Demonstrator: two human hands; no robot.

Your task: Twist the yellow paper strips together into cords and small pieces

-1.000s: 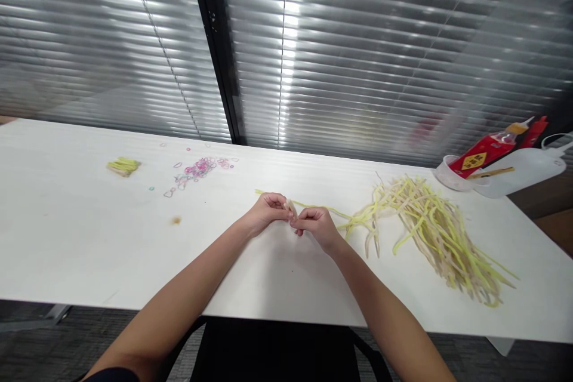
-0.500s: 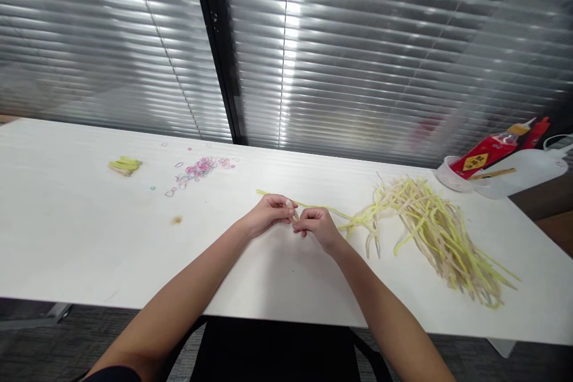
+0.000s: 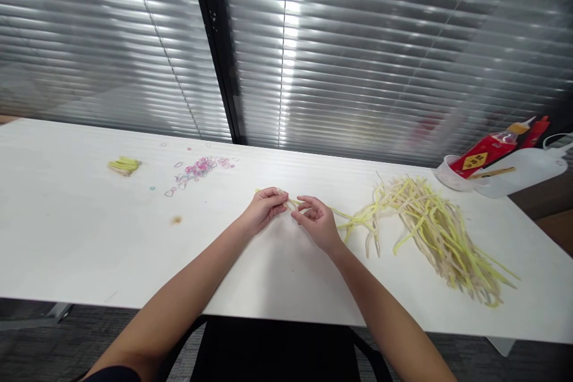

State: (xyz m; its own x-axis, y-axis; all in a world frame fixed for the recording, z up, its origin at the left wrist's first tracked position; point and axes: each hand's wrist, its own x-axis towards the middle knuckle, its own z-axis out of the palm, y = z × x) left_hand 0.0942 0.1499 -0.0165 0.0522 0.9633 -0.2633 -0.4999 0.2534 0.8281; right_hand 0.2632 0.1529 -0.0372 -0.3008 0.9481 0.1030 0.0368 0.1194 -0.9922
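Between the thumb and fingers of my left hand (image 3: pixel 265 210) is a pale beige strand (image 3: pixel 289 205), yarn-like or pipe-cleaner-like, with a bent end sticking out to the right. My right hand (image 3: pixel 317 221) is just beside that end, its fingers curved and apart; I cannot tell whether a fingertip touches the strand. Behind both hands a yellow strand (image 3: pixel 341 213) lies on the white table. To the right spreads a large loose heap of yellow and beige strands (image 3: pixel 441 239).
Small coloured rubber bands (image 3: pixel 201 168) lie scattered at the back left. Left of them sits a short yellow and beige bundle (image 3: pixel 125 165). A clear bowl (image 3: pixel 452 174), a red-labelled bottle (image 3: pixel 486 152) and a white squeeze bottle (image 3: pixel 528 173) are at the right. Blinds (image 3: pixel 358 59) stand behind the table.
My right fingers have loosened from their pinch and spread apart. My left hand has tilted and shifted slightly up, still pinching the beige strand.
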